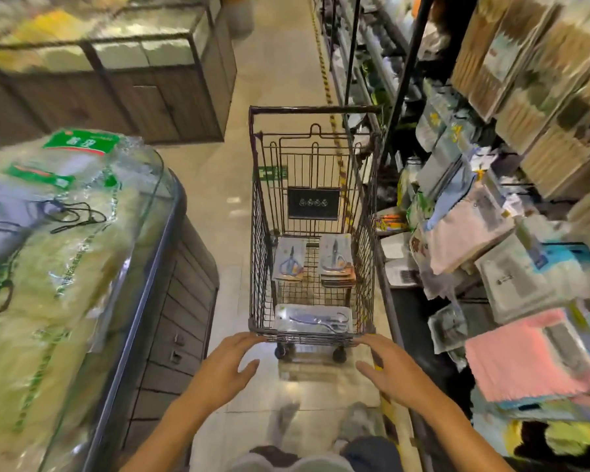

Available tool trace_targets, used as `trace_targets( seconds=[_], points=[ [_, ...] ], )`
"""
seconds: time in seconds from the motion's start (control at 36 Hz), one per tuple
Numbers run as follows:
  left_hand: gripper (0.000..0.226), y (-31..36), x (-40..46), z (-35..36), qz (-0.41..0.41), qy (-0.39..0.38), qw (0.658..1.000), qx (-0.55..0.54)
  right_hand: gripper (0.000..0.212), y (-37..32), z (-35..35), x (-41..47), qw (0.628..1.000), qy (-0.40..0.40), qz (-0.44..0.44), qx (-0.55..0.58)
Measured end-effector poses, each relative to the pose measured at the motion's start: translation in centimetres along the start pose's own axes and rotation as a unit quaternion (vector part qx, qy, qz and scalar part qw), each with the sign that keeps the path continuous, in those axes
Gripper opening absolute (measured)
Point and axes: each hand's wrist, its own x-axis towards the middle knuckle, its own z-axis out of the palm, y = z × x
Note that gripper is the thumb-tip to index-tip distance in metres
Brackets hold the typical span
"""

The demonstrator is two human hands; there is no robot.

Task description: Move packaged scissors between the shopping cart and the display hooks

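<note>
A dark wire shopping cart stands in the aisle ahead of me. Inside lie packaged scissors: one pack at the far left, a small stack at the far right, and a pack lying flat across the near end. My left hand and my right hand hover just before the cart's near rim, fingers spread, fingertips at or almost at the rim, holding nothing. The display hooks on the right shelving carry hanging packs, blurred.
A glass-topped chest counter with bagged goods fills the left. Shelving with hanging packs, pink cloths and boxed goods lines the right. A wooden counter stands far left. The tiled aisle runs on beyond the cart.
</note>
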Motion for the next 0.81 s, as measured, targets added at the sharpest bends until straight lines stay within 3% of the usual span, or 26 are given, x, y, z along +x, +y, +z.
trace_targets(
  seconds=[0.33, 0.67, 0.81],
  points=[
    [0.048, 7.3, 7.9, 2.1, -0.044, -0.020, 0.999, 0.011, 0.048, 4.0, -5.8, 5.5, 0.999, -0.049, 0.001, -0.004],
    [0.053, 5.0, 13.3, 4.0, -0.084, -0.061, 0.995, -0.001, 0.048, 5.1, -6.0, 11.7, 0.992, -0.119, 0.039, 0.019],
    [0.056, 3.5, 16.9, 4.4, -0.086, -0.087, 0.992, -0.022, 0.046, 4.3, -6.7, 14.6, 0.985, -0.158, 0.057, -0.031]
  ],
)
